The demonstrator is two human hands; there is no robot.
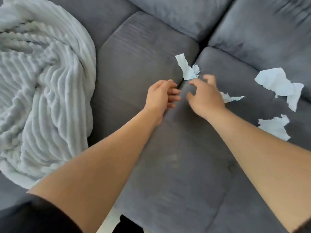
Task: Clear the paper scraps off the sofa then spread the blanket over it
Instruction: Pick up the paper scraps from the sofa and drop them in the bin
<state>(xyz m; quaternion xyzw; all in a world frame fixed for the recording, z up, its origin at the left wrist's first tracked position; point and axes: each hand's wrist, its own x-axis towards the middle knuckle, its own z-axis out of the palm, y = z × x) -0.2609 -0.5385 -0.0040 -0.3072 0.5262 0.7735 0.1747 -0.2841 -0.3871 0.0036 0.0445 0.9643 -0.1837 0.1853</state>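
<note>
Both arms stretch out over the grey sofa (143, 56). The left hand (161, 95) hangs by the seam between the cushions, fingers lightly curled, its grip empty. The right hand (205, 96) is spread wide and also holds nothing, its fingertips (191, 82) at the lower end of a torn paper strip (184, 68), perhaps touching it, though the blur hides that. More scraps (279, 84) lie to the right. The white blanket (42, 89) sits bunched at the left.

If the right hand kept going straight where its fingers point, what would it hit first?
Most likely the long paper scrap just ahead of it. The right hand is open and aimed at the scrap's lower end. Whether they already touch is unclear from this one view.
</note>
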